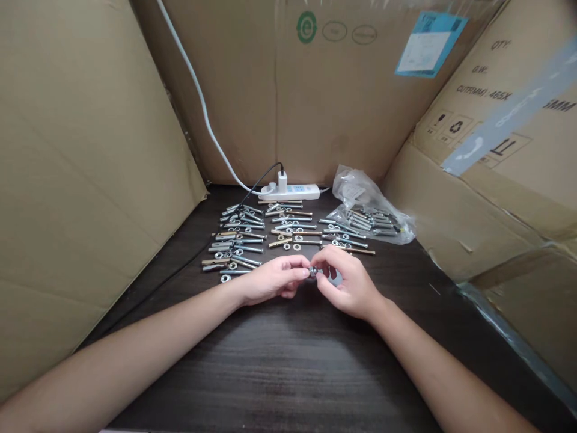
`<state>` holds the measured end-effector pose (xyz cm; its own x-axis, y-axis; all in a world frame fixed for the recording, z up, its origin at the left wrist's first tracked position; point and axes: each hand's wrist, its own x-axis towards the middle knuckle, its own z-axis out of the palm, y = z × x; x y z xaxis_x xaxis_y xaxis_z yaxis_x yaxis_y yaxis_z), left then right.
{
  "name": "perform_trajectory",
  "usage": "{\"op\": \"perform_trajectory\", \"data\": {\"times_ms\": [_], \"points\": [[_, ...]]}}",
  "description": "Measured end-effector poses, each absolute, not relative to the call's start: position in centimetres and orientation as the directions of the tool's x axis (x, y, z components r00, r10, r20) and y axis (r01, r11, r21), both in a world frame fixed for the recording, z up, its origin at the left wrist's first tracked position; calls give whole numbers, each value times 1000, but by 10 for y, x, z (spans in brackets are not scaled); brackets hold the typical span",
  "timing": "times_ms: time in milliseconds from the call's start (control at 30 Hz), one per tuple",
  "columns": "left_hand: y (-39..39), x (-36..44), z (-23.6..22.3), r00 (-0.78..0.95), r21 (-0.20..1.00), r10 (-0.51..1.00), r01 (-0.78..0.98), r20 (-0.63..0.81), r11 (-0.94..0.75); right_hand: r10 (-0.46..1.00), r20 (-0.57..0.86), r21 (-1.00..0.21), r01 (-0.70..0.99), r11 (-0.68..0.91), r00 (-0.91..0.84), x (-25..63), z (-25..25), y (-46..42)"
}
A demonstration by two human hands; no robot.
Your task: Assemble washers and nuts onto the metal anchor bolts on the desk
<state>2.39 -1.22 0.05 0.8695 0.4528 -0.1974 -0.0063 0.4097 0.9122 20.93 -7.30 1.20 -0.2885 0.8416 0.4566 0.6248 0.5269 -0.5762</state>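
Observation:
A small shiny metal nut (312, 271) sits between my hands in the middle of the view, above the dark table. My left hand (274, 279) is closed, with thumb and forefinger pinched at the nut's left side. From the right, the thumb and fingertips of my right hand (345, 282) close around the same nut. Whether a bolt runs through it is hidden by the fingers. Just beyond my hands lie rows of bolts (295, 227), metal sleeves (215, 262), loose nuts (287, 246) and washers (297, 247).
A clear plastic bag (360, 192) with more bolts lies at the back right. A white power strip (293, 192) with a plugged-in charger stands against the rear cardboard (243, 78). A black cable (175, 273) crosses the table's left side. Cardboard walls flank both sides.

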Motion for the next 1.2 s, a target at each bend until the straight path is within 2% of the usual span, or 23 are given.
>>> {"op": "perform_trajectory", "data": {"times_ms": [600, 1200], "points": [[-13, 24, 2, 866, 917, 453, 14, -210, 398, 881, 384, -595, 656, 465, -276, 208, 12, -73], [-12, 24, 0, 868, 928, 451, 32, -210, 370, 898, 287, -630, 641, 439, -333, 208, 15, -73]]}}
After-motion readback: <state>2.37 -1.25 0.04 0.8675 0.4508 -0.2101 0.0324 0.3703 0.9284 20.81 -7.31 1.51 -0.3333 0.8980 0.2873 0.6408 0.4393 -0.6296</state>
